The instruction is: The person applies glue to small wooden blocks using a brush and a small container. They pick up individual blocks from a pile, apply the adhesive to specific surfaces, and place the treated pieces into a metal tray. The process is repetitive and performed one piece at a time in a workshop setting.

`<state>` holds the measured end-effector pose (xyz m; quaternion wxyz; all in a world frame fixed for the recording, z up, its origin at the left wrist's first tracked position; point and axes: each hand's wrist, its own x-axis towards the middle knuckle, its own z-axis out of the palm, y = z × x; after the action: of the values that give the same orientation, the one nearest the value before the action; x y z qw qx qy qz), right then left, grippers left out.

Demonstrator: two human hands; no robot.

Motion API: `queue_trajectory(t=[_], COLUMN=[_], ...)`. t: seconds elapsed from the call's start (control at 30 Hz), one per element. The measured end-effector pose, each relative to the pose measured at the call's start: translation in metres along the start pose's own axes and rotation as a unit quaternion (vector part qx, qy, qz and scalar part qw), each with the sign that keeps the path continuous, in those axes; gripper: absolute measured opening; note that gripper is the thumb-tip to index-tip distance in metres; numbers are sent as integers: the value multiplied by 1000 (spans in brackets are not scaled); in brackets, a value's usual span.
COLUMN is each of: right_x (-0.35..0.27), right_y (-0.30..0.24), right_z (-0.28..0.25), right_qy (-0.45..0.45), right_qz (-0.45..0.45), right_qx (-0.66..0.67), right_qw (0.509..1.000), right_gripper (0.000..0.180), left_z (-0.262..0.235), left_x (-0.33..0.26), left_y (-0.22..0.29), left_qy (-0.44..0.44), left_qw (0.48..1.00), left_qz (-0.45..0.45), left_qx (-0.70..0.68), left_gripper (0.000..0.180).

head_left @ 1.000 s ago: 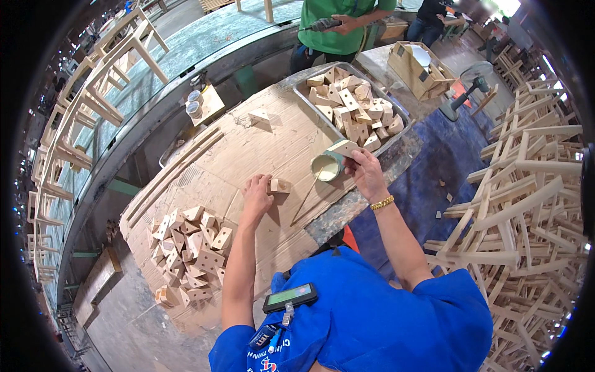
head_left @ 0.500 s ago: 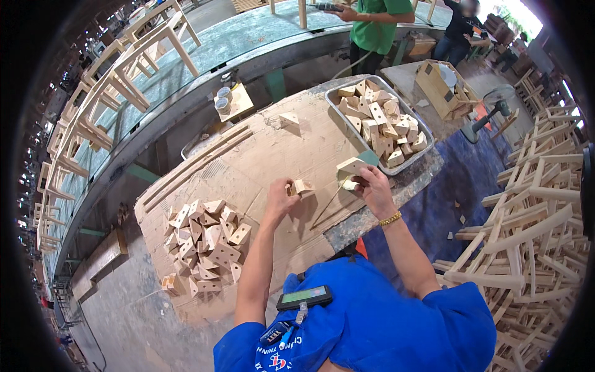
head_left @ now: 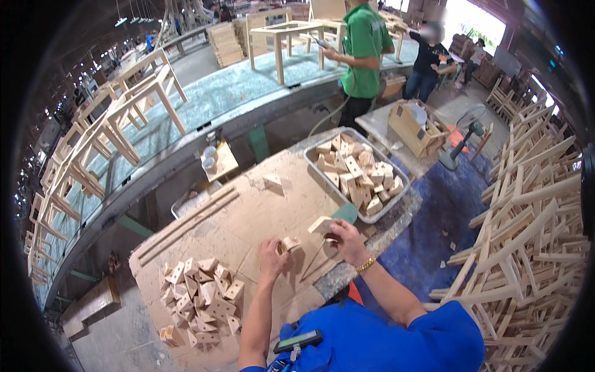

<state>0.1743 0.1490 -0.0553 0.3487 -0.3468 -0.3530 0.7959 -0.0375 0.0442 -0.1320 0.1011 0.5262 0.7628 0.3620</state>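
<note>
My left hand (head_left: 271, 256) is closed round a small wooden corner block (head_left: 289, 243), held low over the cardboard. To its right, my right hand (head_left: 350, 239) grips another angled wooden block (head_left: 320, 224) between thumb and fingers. A pale edge shows under those right fingers; whether it belongs to a second piece I cannot tell. A heap of drilled wooden blocks (head_left: 204, 294) lies on the cardboard (head_left: 248, 204) to the left. One lone block (head_left: 272, 180) sits farther back.
A metal tray (head_left: 404, 193) full of wooden blocks stands at the far right of the table. Wooden strips (head_left: 189, 226) lie along the back left edge. Stacked wooden frames (head_left: 527, 248) fill the right. Across a conveyor (head_left: 211, 93) with chair frames stands a person in green (head_left: 364, 56).
The view has tilted up, so the table appears lower in the picture. Both hands still hold their blocks, and the right-hand block is turned a little.
</note>
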Motion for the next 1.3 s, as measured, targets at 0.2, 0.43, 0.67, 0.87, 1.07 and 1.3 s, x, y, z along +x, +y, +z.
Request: queue_trajectory(t=[0.2, 0.43, 0.67, 0.87, 1.07, 1.3], right_x=[4, 0, -22, -20, -11, -2], right_y=[-8, -7, 29, 46, 40, 58], right_z=[-1, 4, 24, 8, -25, -21], right_qy=[-15, -7, -42, -78, -126, -166], right_qz=[-4, -11, -40, -172, -171, -146], right_qx=[17, 26, -80, -499, -731, -767], right_qw=[1000, 1000, 995, 846, 649, 602], right_gripper=[31, 31, 33, 38, 45, 39], left_z=[5, 5, -9, -18, -20, -18], left_x=[9, 1, -26, -47, -51, -46], left_y=[-15, -11, 75, 60, 48, 53], left_qy=[6, 25, -42, 56, 115, 186], left_qw=[995, 991, 761, 634, 680, 684], left_qz=[-40, -61, -147, -250, -295, -317], left_qx=[95, 112, -631, -730, -661, -630], left_gripper=[44, 61, 45, 29, 30, 36])
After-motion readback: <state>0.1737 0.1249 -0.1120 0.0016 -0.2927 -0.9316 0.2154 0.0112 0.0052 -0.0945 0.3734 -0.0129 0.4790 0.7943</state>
